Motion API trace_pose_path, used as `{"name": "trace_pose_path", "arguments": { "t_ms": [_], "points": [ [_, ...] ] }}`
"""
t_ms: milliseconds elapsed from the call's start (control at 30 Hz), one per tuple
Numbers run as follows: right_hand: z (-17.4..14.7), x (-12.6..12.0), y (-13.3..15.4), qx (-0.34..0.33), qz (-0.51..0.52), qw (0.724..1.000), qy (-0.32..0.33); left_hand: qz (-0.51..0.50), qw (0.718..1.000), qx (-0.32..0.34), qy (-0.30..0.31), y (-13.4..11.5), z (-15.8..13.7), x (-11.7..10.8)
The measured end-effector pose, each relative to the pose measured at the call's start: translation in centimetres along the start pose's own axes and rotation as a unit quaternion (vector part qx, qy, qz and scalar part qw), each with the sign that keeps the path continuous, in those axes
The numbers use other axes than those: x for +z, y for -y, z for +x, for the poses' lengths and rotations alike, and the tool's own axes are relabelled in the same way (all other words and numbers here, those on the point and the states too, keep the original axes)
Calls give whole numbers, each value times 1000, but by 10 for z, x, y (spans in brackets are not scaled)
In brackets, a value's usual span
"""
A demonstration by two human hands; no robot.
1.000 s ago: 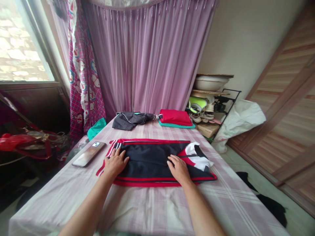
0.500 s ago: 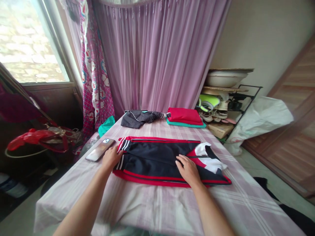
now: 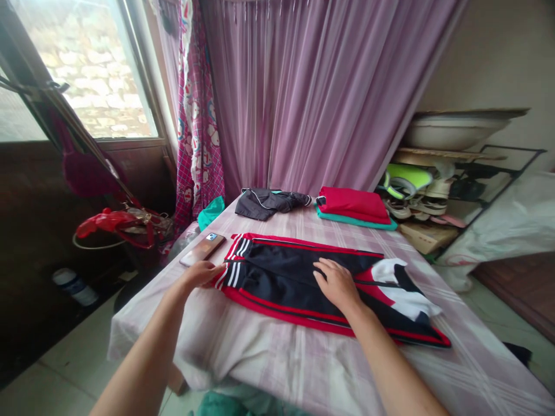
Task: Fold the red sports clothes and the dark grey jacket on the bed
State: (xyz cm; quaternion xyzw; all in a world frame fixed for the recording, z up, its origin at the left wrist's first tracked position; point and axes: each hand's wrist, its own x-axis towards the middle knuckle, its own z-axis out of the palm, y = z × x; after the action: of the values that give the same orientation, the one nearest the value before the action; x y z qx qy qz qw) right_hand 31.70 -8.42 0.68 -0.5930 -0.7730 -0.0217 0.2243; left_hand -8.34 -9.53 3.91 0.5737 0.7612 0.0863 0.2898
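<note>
A folded jacket [image 3: 286, 274] in navy, red and white lies flat across the table, its white-striped ribbed hem at the left and its white part at the right. At that hem my left hand [image 3: 202, 275] is closed on the striped edge, the fingertips partly hidden. My right hand [image 3: 338, 282] rests on the navy cloth near the middle, fingers stretched out and apart, gripping nothing. Just beyond my left hand a phone [image 3: 203, 251] lies with its camera side up.
Toward the back of the checked tablecloth [image 3: 255, 346] lie a dark grey garment [image 3: 269, 203] and a folded red and teal stack [image 3: 353, 207]. Purple curtains [image 3: 286, 104] hang behind. Right of the table stands a rack [image 3: 489, 196] with shoes and a basin.
My left hand has shifted from the top of the striped hem to its outer left edge. My right hand stays on the navy cloth. The view has turned left.
</note>
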Motion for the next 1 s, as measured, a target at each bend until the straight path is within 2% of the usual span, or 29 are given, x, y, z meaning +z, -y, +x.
{"name": "trace_pose_path", "arguments": {
  "t_ms": [133,200,333,467,567,733,833,1000],
  "points": [
    [60,-5,48,-49,36,997,55,-80,992,-5,96,9,-6,-2],
    [90,-1,71,-60,56,993,84,-84,990,9,112,9,-11,0],
    [143,19,111,-66,55,985,148,-14,999,21,42,6,-23,7],
    [181,45,140,-87,51,975,200,52,998,22,-6,-1,-35,11],
    [201,65,155,-102,57,964,237,109,994,22,-15,-6,-41,10],
    [218,90,166,-116,70,947,293,138,990,4,31,-12,-39,7],
    [220,94,164,-129,92,936,315,120,992,13,46,-12,-38,6],
    [221,85,154,-148,153,922,324,55,998,21,31,-12,-37,9]
  ]
}}
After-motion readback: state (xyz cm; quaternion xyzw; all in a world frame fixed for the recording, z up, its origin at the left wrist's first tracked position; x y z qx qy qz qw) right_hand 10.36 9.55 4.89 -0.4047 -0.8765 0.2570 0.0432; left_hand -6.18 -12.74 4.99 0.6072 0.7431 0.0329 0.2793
